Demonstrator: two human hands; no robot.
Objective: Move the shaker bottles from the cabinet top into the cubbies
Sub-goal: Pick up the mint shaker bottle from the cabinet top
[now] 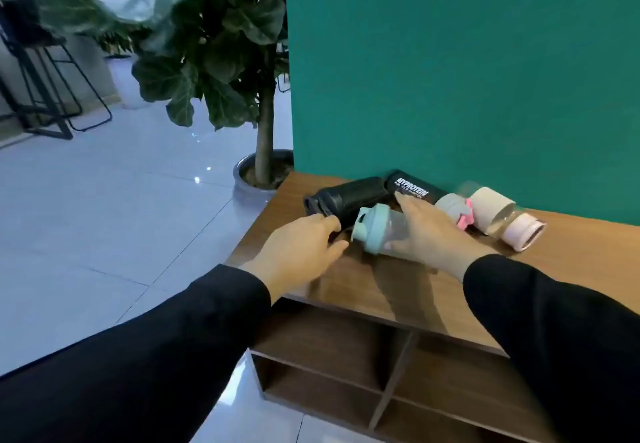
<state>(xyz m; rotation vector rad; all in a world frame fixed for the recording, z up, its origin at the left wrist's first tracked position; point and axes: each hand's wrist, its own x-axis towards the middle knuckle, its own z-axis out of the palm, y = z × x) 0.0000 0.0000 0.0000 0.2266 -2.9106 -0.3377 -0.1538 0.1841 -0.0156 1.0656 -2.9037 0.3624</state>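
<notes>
left hand point(300, 247): curled, grip unclear | right hand point(427, 231): spread over mint-lidded bottle point(377, 229), body half-hidden

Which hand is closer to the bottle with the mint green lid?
Right. The right hand rests on the clear body of the mint-lid bottle, which lies on the cabinet top. The left hand is just left of its lid, at the black bottle.

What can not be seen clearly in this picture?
Head view:
- Clear shaker bottle with mint lid: body partly covered by right hand.
- Left hand: fingertips hidden, grip on black ribbed bottle uncertain.
- Wooden cubbies: cut off by bottom edge, sleeves.
</notes>
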